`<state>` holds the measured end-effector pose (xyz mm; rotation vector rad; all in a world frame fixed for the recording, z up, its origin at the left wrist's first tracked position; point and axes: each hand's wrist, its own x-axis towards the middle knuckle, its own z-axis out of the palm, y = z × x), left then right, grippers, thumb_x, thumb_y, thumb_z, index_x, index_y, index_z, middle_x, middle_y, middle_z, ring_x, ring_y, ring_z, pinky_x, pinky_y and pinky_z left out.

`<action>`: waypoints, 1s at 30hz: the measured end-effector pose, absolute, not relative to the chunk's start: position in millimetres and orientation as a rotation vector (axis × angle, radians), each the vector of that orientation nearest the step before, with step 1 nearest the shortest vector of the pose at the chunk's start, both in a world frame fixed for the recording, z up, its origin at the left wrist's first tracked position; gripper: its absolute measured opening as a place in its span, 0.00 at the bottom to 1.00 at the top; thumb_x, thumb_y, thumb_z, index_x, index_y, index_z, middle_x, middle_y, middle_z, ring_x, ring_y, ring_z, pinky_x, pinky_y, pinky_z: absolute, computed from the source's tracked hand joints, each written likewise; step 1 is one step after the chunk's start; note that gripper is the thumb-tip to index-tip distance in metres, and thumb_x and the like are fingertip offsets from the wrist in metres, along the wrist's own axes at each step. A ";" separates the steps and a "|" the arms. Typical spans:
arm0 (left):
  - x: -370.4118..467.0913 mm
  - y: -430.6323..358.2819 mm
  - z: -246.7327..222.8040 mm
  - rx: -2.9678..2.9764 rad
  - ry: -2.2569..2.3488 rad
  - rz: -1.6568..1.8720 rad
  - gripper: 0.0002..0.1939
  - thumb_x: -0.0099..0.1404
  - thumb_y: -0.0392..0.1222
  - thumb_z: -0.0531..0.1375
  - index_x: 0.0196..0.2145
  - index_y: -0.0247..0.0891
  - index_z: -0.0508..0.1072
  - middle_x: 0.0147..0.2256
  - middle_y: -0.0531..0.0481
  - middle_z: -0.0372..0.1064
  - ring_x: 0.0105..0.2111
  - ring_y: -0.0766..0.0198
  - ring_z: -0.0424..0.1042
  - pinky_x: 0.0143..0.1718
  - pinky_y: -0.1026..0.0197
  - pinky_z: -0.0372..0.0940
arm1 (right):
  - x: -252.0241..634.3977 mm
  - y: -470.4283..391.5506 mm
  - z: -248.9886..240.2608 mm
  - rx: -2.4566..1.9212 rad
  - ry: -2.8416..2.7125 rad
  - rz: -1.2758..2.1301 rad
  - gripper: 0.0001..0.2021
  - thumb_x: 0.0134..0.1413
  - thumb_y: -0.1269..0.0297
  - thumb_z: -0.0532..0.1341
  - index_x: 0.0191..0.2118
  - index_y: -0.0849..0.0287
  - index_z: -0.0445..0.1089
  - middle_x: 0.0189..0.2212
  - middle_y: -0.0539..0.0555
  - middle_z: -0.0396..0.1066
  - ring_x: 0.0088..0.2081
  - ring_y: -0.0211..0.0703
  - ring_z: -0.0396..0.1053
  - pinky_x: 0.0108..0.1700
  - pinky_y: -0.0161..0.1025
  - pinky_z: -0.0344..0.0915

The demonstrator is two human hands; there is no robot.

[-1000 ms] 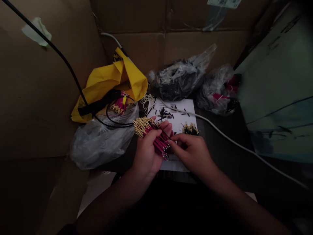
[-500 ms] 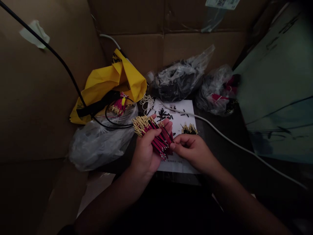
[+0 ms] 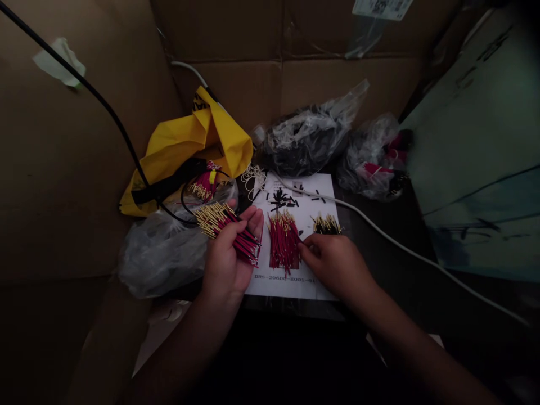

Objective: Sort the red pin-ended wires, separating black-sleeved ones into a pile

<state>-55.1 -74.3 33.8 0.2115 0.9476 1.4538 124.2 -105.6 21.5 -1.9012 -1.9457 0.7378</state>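
My left hand (image 3: 228, 264) is closed around a thick bundle of short red and black wires (image 3: 219, 222), their gold pin ends pointing up and left. Its thumb lies across the bundle. Just right of it, a heap of red wires with gold pins (image 3: 283, 242) lies on a printed white sheet (image 3: 265, 289). My right hand (image 3: 340, 261) pinches thumb and forefinger together at the right edge of that heap; what sits between the fingertips is too small to make out. Beyond its knuckles lies a group of black wires with gold pins (image 3: 327, 225), partly hidden by the hand.
Short black tube pieces (image 3: 280, 199) are scattered on the sheet near loose rubber bands (image 3: 254, 175). A white cable (image 3: 371, 218) crosses to the right. Behind stand a yellow bag (image 3: 177, 138), clear plastic bags (image 3: 304, 138) and cardboard walls (image 3: 236, 31).
My left hand has moved left with its bundle, uncovering the heap of red wires on the sheet. My right hand stays in nearly the same place, fingertips still pinched.
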 end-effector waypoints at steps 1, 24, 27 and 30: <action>-54.7 -75.2 34.1 0.221 0.949 1.444 0.30 0.57 0.25 0.59 0.56 0.43 0.69 0.36 0.48 0.79 0.40 0.61 0.79 0.53 0.55 0.69 | 121.9 -105.9 21.6 -1.925 -2.026 0.676 0.14 0.60 0.59 0.57 0.26 0.57 0.73 0.21 0.53 0.71 0.23 0.38 0.63 0.27 0.38 0.48; -33.1 -94.7 35.1 0.307 0.828 1.189 0.32 0.57 0.27 0.61 0.59 0.39 0.65 0.36 0.44 0.79 0.42 0.53 0.79 0.53 0.45 0.69 | 192.7 -133.3 27.4 -2.404 -2.072 0.218 0.17 0.61 0.54 0.53 0.25 0.57 0.64 0.19 0.51 0.67 0.20 0.39 0.58 0.25 0.38 0.38; -32.1 -95.4 35.7 0.312 0.836 1.181 0.31 0.57 0.27 0.61 0.59 0.38 0.65 0.36 0.44 0.80 0.41 0.53 0.79 0.54 0.46 0.68 | 199.0 -133.0 20.1 -2.379 -2.134 0.287 0.17 0.62 0.53 0.52 0.26 0.57 0.65 0.20 0.51 0.67 0.20 0.38 0.59 0.24 0.38 0.39; -31.3 -95.5 36.4 0.320 0.847 1.157 0.32 0.56 0.26 0.61 0.59 0.39 0.65 0.37 0.44 0.80 0.41 0.53 0.79 0.55 0.46 0.67 | 201.9 -132.1 16.8 -2.320 -2.150 0.329 0.19 0.63 0.51 0.51 0.27 0.57 0.66 0.19 0.51 0.67 0.20 0.38 0.59 0.24 0.38 0.39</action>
